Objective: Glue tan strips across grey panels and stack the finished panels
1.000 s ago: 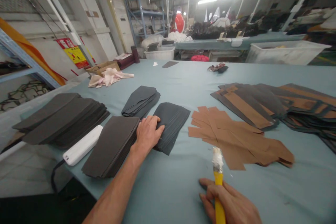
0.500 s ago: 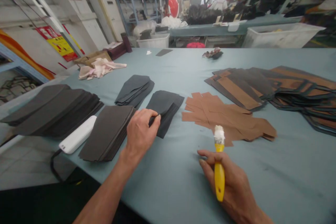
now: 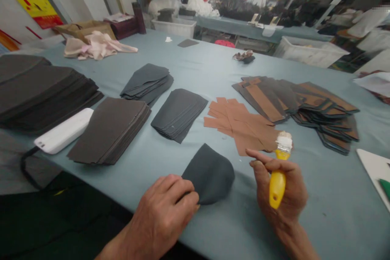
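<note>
My left hand (image 3: 169, 207) is closed on the near edge of a dark grey leather-like piece (image 3: 211, 174) with a rounded end, close above the table's front. A yellow-handled paintbrush (image 3: 278, 185) is gripped in my right hand (image 3: 282, 195), its bristles pointing up and coated in white. The right index finger stretches out to the left. Just beyond the loose piece lies a fanned stack of dark grey pieces (image 3: 179, 113). Past the brush, brown strips (image 3: 234, 122) lie crossed over one another in a loose heap.
Dark brown panels (image 3: 109, 130) are stacked at the left beside a white oblong device (image 3: 65, 130). More dark panels (image 3: 39, 89) are piled at the far left. Assembled dark and brown pieces (image 3: 323, 109) overlap at the right. A white board (image 3: 373, 174) shows at the right edge.
My left hand has drawn one dark grey piece off the stack and brought it nearer, toward the table's front edge. My right hand, still holding the brush, sits farther right in view. The view has shifted.
</note>
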